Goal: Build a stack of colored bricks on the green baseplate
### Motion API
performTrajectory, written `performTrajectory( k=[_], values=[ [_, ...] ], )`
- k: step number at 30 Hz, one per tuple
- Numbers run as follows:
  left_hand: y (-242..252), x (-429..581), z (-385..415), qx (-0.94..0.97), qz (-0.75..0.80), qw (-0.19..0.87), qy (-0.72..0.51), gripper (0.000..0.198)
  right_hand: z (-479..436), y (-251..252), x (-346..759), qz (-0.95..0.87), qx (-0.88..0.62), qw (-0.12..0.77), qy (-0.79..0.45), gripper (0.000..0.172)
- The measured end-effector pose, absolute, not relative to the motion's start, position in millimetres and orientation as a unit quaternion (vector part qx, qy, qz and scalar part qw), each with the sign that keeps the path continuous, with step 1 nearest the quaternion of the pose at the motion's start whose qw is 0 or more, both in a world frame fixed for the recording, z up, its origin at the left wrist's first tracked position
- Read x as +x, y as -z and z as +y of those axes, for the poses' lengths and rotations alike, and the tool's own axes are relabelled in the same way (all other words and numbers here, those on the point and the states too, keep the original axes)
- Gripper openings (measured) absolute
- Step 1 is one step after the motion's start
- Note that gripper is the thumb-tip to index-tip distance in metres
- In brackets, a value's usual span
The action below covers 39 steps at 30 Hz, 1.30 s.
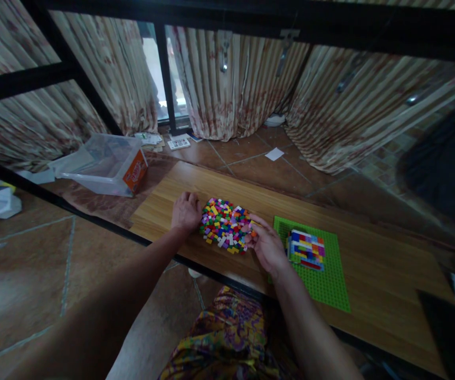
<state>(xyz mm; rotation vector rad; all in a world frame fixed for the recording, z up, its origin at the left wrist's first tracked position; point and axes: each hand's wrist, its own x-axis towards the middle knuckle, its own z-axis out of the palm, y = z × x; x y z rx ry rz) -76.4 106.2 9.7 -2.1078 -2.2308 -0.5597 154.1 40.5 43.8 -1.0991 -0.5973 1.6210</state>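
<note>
A heap of small multicoloured building bricks [223,224] lies on the wooden table between my two hands. My left hand [187,212] rests at the heap's left edge, fingers curled under; what is inside them is hidden. At the heap's right edge, my right hand [267,244] has its thumb and fingers closed around a small orange brick [253,233]. Just right of that hand lies a green studded baseplate [332,274]. A block built of multicoloured bricks [307,248] sits on the baseplate, with white and blue among its colours.
The wooden table [386,279] has a dark front edge. A clear plastic bin [104,163] with an orange label stands on the floor at the back left. Papers [178,142] lie by the curtains [231,84]. A dark flat object [445,322] is at the table's right end.
</note>
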Motion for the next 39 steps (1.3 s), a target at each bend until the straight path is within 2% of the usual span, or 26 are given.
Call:
performTrajectory(
  k=[2, 7, 15, 26, 34, 39],
  values=[
    [-10, -76, 106, -0.676, -0.716, 0.013, 0.177, 0.025, 39, -45, 154, -0.240, -0.447, 0.534, -0.676, 0.043],
    [-11, -76, 106, -0.676, -0.716, 0.015, 0.174, 0.026, 35, -50, 159, -0.218, -0.425, 0.526, -0.703, 0.024],
    [-10, -76, 107, -0.673, -0.717, 0.011, 0.182, 0.027, 33, -55, 158, -0.215, -0.424, 0.544, -0.692, 0.020],
    [-10, -77, 106, -0.672, -0.718, 0.002, 0.180, 0.026, 35, -45, 159, -0.273, -0.473, 0.570, -0.614, 0.033],
    [-10, -76, 106, -0.673, -0.719, 0.005, 0.176, 0.027, 44, -32, 161, -0.403, -0.558, 0.468, -0.554, 0.025],
    [-11, -75, 105, -0.674, -0.717, 0.006, 0.178, 0.027, 46, -29, 160, -0.421, -0.568, 0.465, -0.533, 0.022]
  ],
)
